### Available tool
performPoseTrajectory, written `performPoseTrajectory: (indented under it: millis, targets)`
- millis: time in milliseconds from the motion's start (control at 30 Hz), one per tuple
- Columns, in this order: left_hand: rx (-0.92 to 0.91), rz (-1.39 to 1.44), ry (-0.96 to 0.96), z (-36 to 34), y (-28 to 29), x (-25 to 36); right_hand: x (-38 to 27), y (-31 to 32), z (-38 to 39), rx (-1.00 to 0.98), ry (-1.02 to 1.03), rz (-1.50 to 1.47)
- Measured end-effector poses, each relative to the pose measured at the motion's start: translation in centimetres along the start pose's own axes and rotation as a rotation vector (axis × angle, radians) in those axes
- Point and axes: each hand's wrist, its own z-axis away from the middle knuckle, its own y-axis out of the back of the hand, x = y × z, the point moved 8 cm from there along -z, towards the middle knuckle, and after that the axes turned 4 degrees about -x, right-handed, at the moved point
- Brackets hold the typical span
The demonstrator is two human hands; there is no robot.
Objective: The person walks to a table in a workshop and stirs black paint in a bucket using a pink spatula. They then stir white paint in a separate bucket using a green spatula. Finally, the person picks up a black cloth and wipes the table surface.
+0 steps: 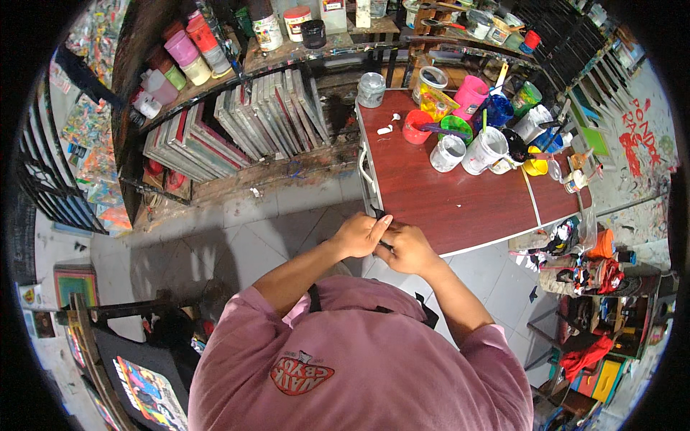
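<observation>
My left hand and my right hand meet in front of my body, beside the near left corner of the red-brown table. Both are closed, the fingers curled and the left thumb lying against the right hand. A small dark piece shows between them, mostly covered by the fingers. I cannot tell what it is. Black straps show at the waist of my pink shirt, below the hands.
Paint tubs crowd the table's far side, among them a white tub, a red cup and a pink cup. Framed screens stand in a rack at the far left. A printed black shirt lies at the near left.
</observation>
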Motion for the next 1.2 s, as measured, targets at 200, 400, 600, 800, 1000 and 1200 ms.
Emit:
performPoseTrajectory:
  millis: [200, 400, 600, 800, 1000, 1200]
  targets:
    - [-0.006, 0.157, 0.036, -5.0, 3.4, -3.0, 5.0, 3.2, 1.8, 0.048, -0.386, -0.318]
    - [-0.093, 0.363, 0.177, -11.9, 3.3, -14.4, 10.3, 4.7, 2.8, 0.315, -0.464, -0.317]
    - [0.508, 0.186, 0.26, -18.7, 10.3, -23.7, 13.9, 6.4, 4.5, 0.605, -0.785, -0.075]
    - [0.819, -0.032, 0.129, -26.0, 11.7, -25.8, 18.8, -1.1, 6.7, 0.035, -1.273, -0.026]
    - [0.934, -0.207, 0.364, -29.2, 11.4, -26.0, 17.9, -2.4, 7.8, 0.13, -1.511, -0.152]
    - [0.958, -0.327, 0.382, -30.3, 12.0, -24.2, 16.6, -1.1, 9.7, 0.179, -1.53, -0.149]
